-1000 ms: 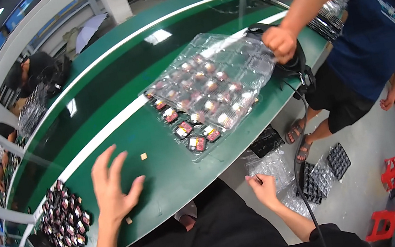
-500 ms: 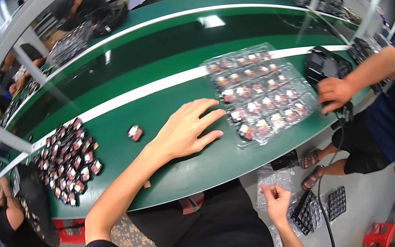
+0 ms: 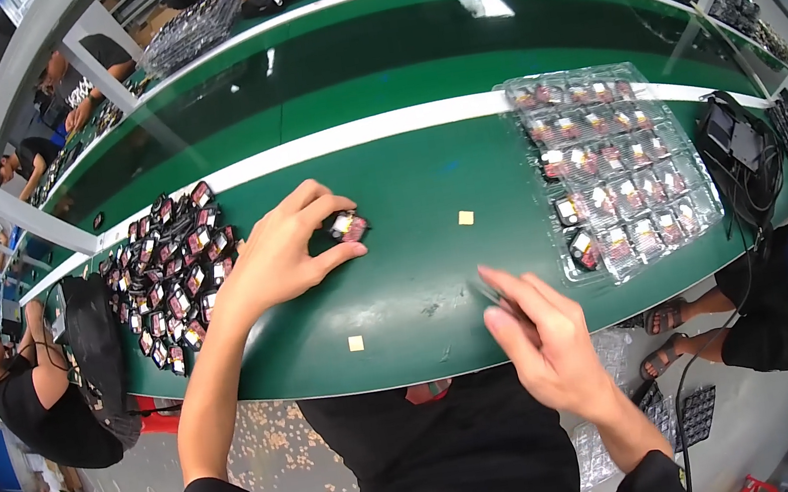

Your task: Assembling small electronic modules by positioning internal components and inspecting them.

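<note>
Fingers [image 3: 313,207] of the left hand [image 3: 279,252] curl around a small dark rectangular component with a red and silver face [image 3: 348,225], index from above and thumb from below, pinching it just left of the frame's centre on the green conveyor table [image 3: 390,75]. The grip appears to take the part by its edges, which leaves the face visible. Its long axis seems to run roughly left to right in the frame, tilted slightly; which end leads cannot be told at this size.

At the lower right of centre, the right hand [image 3: 549,345] hovers over the table's near edge with fingers loosely spread; a thin dark item may lie at the fingertips, but it is too blurred to confirm.

To the left lies a loose heap of matching dark components [image 3: 171,272], within reach of the left hand. At the right sits a clear plastic compartment tray [image 3: 620,169], most cells holding one part each, face up. Two small tan squares [image 3: 465,219] lie on the belt between.
</note>
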Tool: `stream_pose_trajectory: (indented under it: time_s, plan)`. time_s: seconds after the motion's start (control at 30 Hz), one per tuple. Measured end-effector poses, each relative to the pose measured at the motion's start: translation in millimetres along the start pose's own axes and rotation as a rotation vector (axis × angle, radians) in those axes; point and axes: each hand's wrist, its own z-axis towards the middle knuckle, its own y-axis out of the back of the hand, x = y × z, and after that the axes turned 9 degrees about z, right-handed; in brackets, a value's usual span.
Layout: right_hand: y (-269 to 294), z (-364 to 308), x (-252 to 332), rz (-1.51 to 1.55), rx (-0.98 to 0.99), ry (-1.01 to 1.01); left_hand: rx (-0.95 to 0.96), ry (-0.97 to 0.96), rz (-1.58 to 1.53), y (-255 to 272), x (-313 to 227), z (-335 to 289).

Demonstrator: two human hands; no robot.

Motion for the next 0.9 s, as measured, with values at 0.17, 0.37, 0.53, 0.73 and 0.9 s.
stream_pose_trajectory:
  time_s: [0.17, 0.37, 0.53, 0.73, 0.9]
  plan:
    - [-15, 54, -17, -0.084, 0.095, 0.197, -0.072, -0.128, -0.136, -35, -15, 2]
    - [-23, 76, -39, 0.027, 0.084, 0.096, -0.028, -0.129, -0.135, -38, -8, -1]
    - [-14, 73, -41, 0.049, 0.062, -0.014, 0.0, -0.174, -0.227, -34, -7, -3]
    - [-19, 81, -43, -0.053, 0.124, 0.052, 0.039, -0.209, -0.258, -35, -2, -3]
    - [-24, 85, -43, -0.091, 0.139, 0.096, 0.032, -0.202, -0.249, -36, -1, -3]
